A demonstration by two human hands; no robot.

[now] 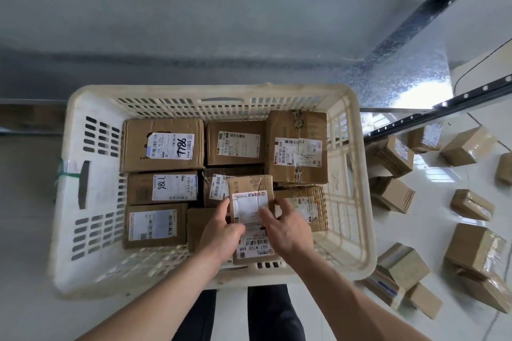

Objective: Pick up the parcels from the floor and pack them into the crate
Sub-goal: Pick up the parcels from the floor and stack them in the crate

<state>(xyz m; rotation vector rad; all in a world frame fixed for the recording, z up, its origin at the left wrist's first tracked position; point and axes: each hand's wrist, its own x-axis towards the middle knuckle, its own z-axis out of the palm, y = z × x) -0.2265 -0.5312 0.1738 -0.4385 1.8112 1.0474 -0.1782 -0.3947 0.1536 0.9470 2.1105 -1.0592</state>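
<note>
One brown, white-labelled parcel (250, 199)

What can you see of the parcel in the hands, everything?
The parcel is a small brown cardboard box with worn, creased faces and a white, mostly blank shipping label on top, barcode at its near edge. It is over the middle of the cream crate, above other packed boxes. The left hand grips its left side; the right hand holds its right side, fingers on the label.
</note>
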